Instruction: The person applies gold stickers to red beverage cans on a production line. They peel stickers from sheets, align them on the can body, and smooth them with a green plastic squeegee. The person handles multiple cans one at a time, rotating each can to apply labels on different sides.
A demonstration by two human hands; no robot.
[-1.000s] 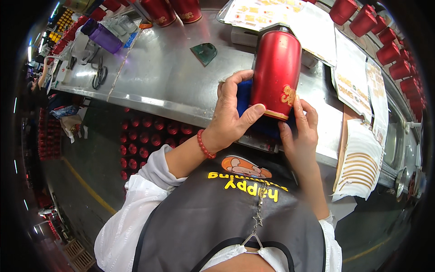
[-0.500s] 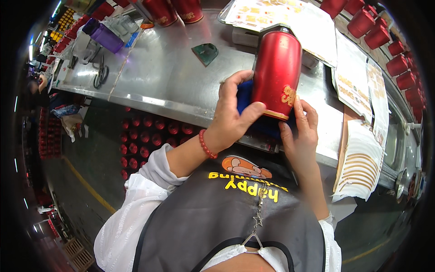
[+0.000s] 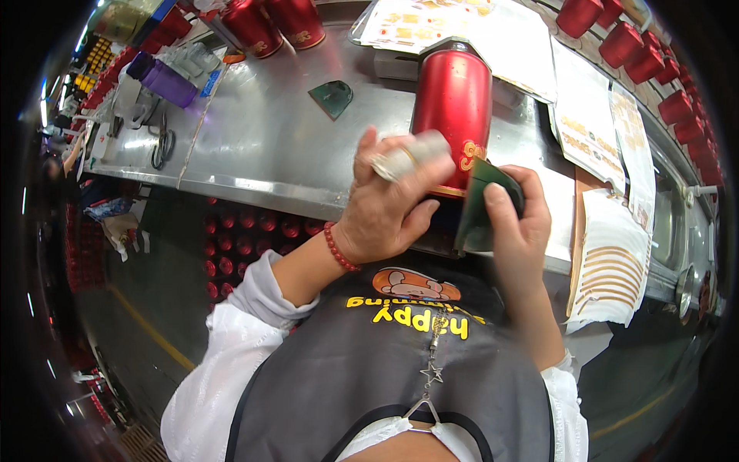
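Note:
A shiny red canister (image 3: pixel 454 96) with gold lettering and a gold band at its lower edge lies tilted on a support, in front of me. My right hand (image 3: pixel 522 212) pinches a flat dark green scraper (image 3: pixel 479 209) between thumb and fingers, right beside the canister's near end. My left hand (image 3: pixel 389 196), a red bead bracelet on its wrist, is at the canister's near left side with thumb and fingers apart. Something whitish, like a wrap (image 3: pixel 412 156), is around a finger there; motion blurs it. Another dark green scraper (image 3: pixel 332 98) lies on the metal table to the left.
Printed sheets (image 3: pixel 462 31) lie behind the canister, and a sheet with curved gold strips (image 3: pixel 612 262) hangs over the table's right side. Two red canisters (image 3: pixel 254 29) stand at the back. A purple bottle (image 3: pixel 163 79) and scissors (image 3: pixel 162 145) are at left.
My right hand has let go of the canister's near end and now holds a green scraper. My left hand has come off the canister's side, its fingers moving in front of it.

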